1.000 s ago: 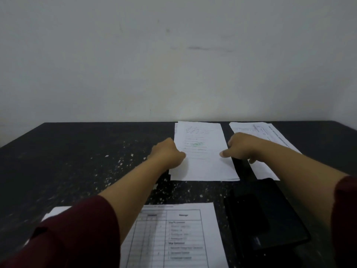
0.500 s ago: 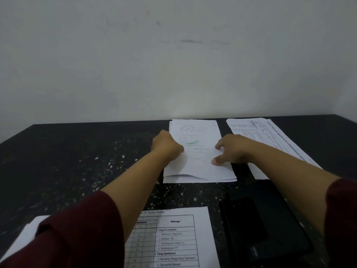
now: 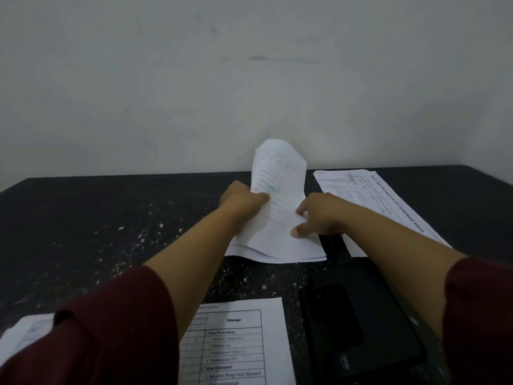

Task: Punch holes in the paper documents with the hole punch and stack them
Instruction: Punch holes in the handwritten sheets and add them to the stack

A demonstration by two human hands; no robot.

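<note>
A small stack of white printed sheets [image 3: 280, 190] is lifted at its far end and curls upward in the middle of the dark table. My left hand [image 3: 243, 200] grips its left edge. My right hand [image 3: 316, 216] pinches its right edge, thumb on top. The stack's near edge still lies on the table. The black hole punch [image 3: 358, 320] sits at the near right, below my right forearm. A printed sheet with a table on it [image 3: 241, 343] lies at the near edge between my arms.
Another pile of printed papers [image 3: 369, 198] lies at the far right. A white sheet's corner [image 3: 25, 332] shows at the near left. The black speckled table [image 3: 97, 223] ends at a pale wall behind.
Both hands first rested on the flat stack, then closed on its edges. The far end of the sheets has risen off the table and bent toward me.
</note>
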